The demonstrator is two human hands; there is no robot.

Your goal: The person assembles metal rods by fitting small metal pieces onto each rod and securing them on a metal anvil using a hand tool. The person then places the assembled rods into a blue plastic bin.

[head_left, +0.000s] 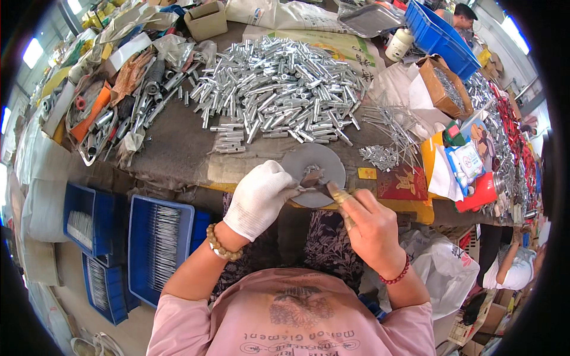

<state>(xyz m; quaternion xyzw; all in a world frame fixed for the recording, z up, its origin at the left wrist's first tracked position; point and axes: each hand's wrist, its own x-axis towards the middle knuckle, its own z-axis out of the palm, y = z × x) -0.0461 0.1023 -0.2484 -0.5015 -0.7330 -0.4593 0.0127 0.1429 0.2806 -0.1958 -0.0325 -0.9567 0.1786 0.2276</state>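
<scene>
My left hand (261, 199), in a white knitted glove, is closed in a pinch over the near left part of a round grey disc (332, 163) at the table's front edge. A thin metal piece (307, 190) sticks out from its fingertips. My right hand (371, 231) is bare but for tan covers on some fingers; its thumb and fingers are pressed together at the disc's near right edge. What they grip is hidden. Small metal parts (313, 169) lie on the disc between my hands. Beyond it rises a large heap of silver metal tubes (285, 83).
Right of the disc lie small metal parts (380, 156), thin metal rods (395, 127) and a red bottle (480, 191). Tools (151, 89) crowd the left. Blue bins (135, 249) of metal rods stand low left. Another person (462, 18) is at the far right.
</scene>
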